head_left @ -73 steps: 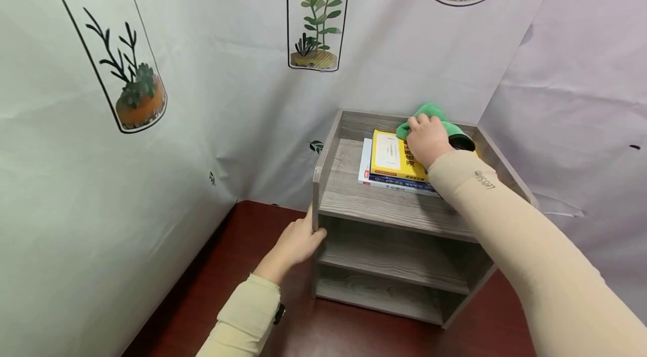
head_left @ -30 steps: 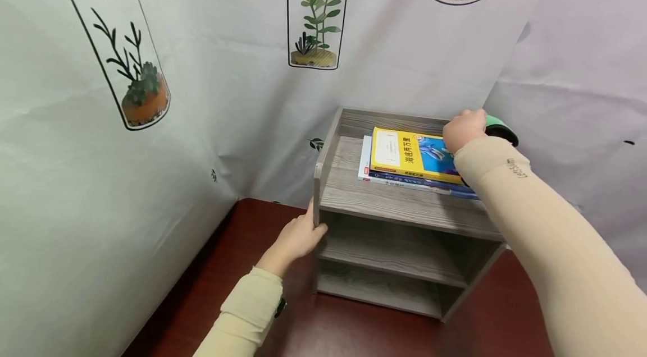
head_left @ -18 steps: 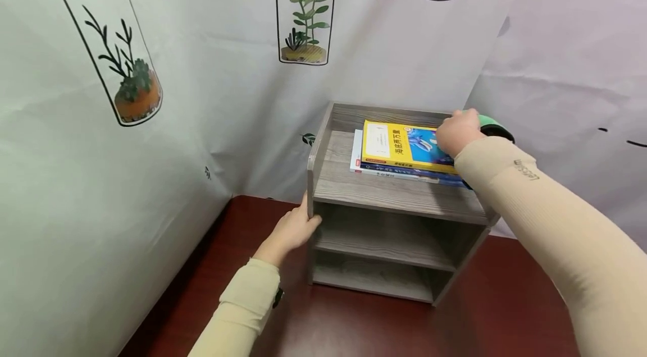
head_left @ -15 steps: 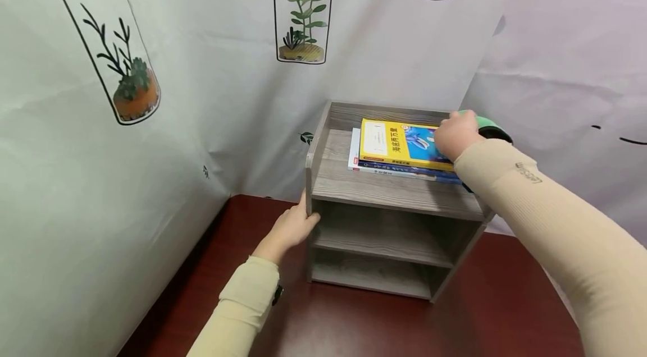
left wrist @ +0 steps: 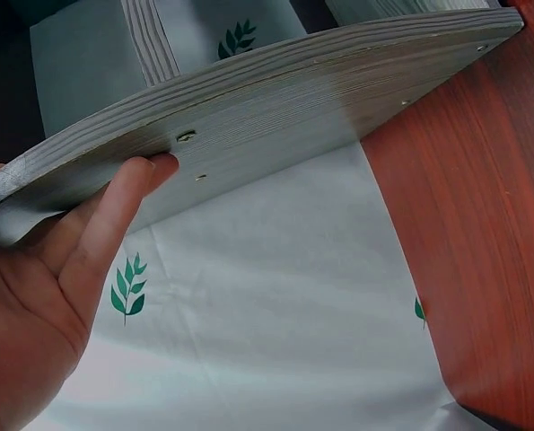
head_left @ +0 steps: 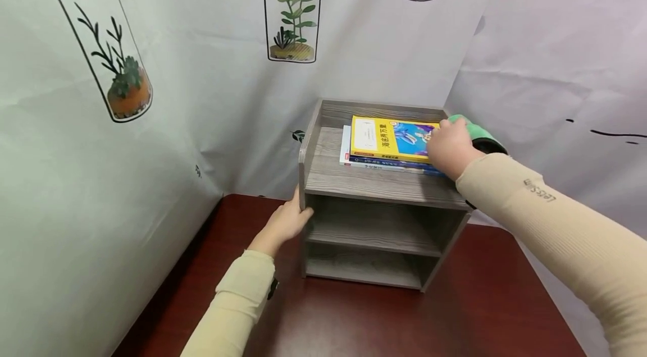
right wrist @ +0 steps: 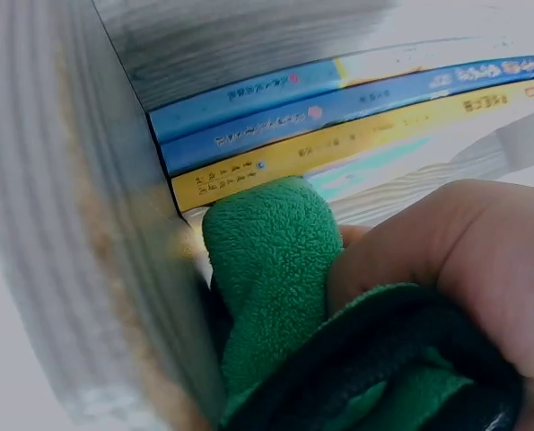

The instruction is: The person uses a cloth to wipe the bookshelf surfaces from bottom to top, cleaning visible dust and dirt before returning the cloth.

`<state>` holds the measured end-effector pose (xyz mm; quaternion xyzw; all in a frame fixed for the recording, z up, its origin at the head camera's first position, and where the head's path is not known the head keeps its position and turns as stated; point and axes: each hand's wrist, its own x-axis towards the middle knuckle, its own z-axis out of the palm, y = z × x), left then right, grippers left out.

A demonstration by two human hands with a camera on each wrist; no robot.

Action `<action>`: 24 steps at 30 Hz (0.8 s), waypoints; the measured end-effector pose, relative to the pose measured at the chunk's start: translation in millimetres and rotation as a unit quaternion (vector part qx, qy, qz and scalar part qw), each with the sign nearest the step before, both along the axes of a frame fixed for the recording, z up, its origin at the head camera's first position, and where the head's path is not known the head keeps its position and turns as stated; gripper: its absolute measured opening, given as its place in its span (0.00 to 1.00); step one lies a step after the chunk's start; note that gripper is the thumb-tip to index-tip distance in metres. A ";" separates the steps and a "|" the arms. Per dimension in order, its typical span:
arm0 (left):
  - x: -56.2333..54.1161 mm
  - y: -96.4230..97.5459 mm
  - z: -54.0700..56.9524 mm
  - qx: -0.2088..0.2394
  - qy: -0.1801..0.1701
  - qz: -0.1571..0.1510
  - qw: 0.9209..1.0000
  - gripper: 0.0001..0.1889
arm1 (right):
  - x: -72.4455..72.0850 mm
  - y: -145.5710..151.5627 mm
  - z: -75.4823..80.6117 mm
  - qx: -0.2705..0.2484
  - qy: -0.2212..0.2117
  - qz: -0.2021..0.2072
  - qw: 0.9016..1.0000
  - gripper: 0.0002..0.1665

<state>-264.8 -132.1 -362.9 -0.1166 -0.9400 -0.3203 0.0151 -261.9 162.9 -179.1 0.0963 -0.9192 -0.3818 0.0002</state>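
Observation:
A small grey wood-grain shelf (head_left: 374, 186) stands on the table. My left hand (head_left: 285, 222) grips its left side panel, thumb at the front edge and fingers (left wrist: 114, 211) along the outer face. At the shelf's right side, my right hand (head_left: 449, 146) holds a green cloth (head_left: 475, 131) with a dark border. The right wrist view has the cloth (right wrist: 271, 242) bunched under the hand, close against the right side panel (right wrist: 114, 224). On the top board lies a stack of books: a yellow one (head_left: 366, 141) uppermost, blue ones and a pale one (head_left: 346, 143) underneath.
The dark red table (head_left: 323, 323) spreads in front of the shelf and to both sides. White cloth walls (head_left: 384, 54) with printed plants enclose the back, left and right. Two lower compartments (head_left: 374, 222) of the shelf face forward.
My right hand has carried the cloth from over the books to the shelf's right side, then forward along that panel. My left hand keeps its grip. The head view has shifted slightly.

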 end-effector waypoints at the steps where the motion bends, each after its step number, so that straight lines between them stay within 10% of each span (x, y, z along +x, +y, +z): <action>1: -0.2 0.0 -0.1 -0.001 -0.003 0.000 1.000 0.39 | 2.1 -0.7 -1.1 0.009 0.000 0.000 1.000 0.12; 15: -5.3 -3.3 -0.6 0.002 -0.011 -0.010 1.000 0.39 | 34.7 -1.1 -26.3 0.139 0.022 0.034 0.990 0.22; 24: -5.8 -1.8 -2.1 0.004 -0.010 -0.013 1.000 0.39 | 49.2 7.3 -46.1 0.135 0.047 0.073 0.987 0.15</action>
